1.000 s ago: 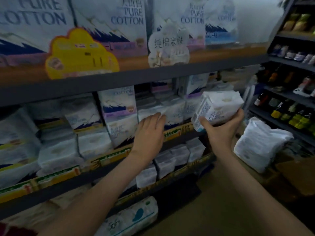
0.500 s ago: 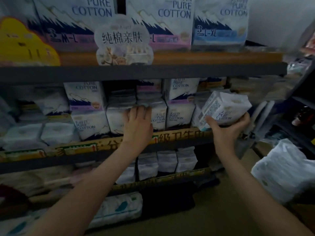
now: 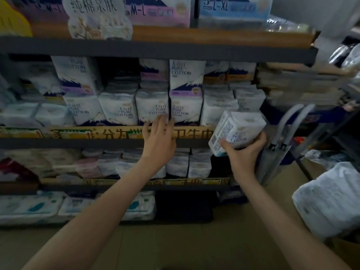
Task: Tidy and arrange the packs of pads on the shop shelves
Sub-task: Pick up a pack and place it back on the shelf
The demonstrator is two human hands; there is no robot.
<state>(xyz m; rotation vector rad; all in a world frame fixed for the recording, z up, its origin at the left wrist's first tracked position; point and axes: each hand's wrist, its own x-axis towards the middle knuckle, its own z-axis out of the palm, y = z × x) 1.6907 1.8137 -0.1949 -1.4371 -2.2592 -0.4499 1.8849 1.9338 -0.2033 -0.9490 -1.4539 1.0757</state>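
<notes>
White "Pure Cotton" packs of pads stand in a row on the middle shelf, with taller packs stacked behind them. My left hand reaches to the shelf front, its fingers spread and its fingertips touching the lower edge of one pack. My right hand grips a loose white pack of pads from below, tilted, in front of the shelf's right end.
Large packs and a paper sign fill the top shelf. Lower shelves hold small packs and flat packs. A white bundle lies on the floor at right beside metal poles.
The view has shifted left and down along the shelves. My left hand slid right along the pack row and lower to the shelf front. My right hand dropped slightly, still holding its pack.
</notes>
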